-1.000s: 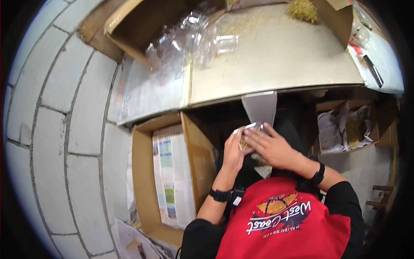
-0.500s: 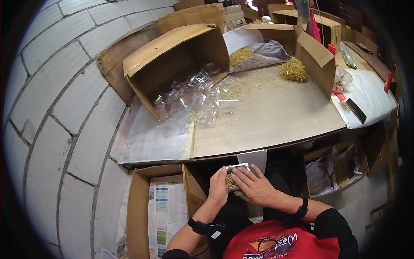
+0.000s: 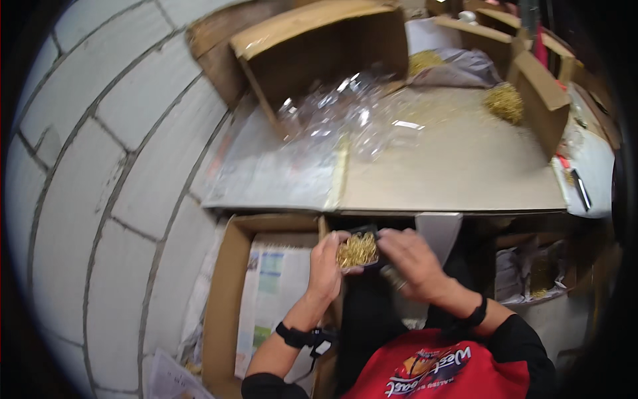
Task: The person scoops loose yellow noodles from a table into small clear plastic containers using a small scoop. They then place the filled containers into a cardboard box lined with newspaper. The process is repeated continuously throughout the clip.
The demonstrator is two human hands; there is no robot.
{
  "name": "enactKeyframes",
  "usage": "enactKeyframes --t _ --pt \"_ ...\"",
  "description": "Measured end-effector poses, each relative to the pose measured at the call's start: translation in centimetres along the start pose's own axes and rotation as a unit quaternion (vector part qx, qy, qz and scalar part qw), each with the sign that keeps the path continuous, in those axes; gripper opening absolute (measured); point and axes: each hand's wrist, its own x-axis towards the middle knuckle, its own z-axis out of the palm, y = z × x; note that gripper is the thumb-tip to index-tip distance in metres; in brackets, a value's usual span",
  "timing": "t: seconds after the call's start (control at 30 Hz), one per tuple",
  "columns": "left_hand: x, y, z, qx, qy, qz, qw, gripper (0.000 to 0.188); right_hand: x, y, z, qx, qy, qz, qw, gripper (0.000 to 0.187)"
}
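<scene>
A small clear plastic box (image 3: pixel 359 251), heaped with thin gold-coloured metal pieces, is in my left hand (image 3: pixel 325 269). The fingers of that hand wrap around its left side and underneath. To the right of the box is my right hand (image 3: pixel 413 263), blurred by motion, with its fingers stretched out toward the box's right edge. Whether a fingertip touches the box cannot be made out. What lies under the right palm is too smeared to name.
Below the left hand stands a cardboard box (image 3: pixel 219 312) lined with newspaper. On the table (image 3: pixel 458 179) ahead, clear plastic boxes (image 3: pixel 362 116) spill from a tipped carton (image 3: pixel 319 23). A gold pile (image 3: pixel 504 103) lies at the right. Another carton holding lined paper (image 3: pixel 515 269) sits below.
My right hand has lifted off the box and moved right, uncovering the gold pieces. My left hand still holds the box. The whole view has shifted, with the table higher and farther right.
</scene>
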Motion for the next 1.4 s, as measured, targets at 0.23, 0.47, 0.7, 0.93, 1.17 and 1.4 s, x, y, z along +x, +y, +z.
enactKeyframes --t 0.23,0.47,0.7,0.93,1.17,1.4 --pt "-0.8 3.0 -7.8 0.097 0.083 0.014 0.992 0.03 -3.3 1.6 0.0 0.004 -0.043 0.138 0.989 0.06" --pt "1.7 0.9 -17.1 0.128 0.258 -0.031 0.957 0.027 -5.9 2.4 0.3 0.039 -0.067 0.206 0.975 0.056" --pt "7.6 -5.9 -20.3 0.136 0.307 -0.013 0.942 0.027 -6.4 2.5 0.8 0.022 -0.108 0.24 0.965 0.053" --pt "14.5 -11.8 -20.2 0.419 0.303 0.072 0.853 0.028 -6.7 2.6 0.8 -0.044 -0.156 0.215 0.963 0.047" --pt "13.8 -12.5 -20.9 0.454 0.24 0.155 0.844 0.014 -4.9 4.9 -1.2 -0.037 -0.204 0.154 0.966 0.054" --pt "8.7 -3.5 -16.3 0.43 0.281 0.194 0.836 0.017 -0.8 23.1 -9.2 -0.172 0.024 0.212 0.962 0.036"
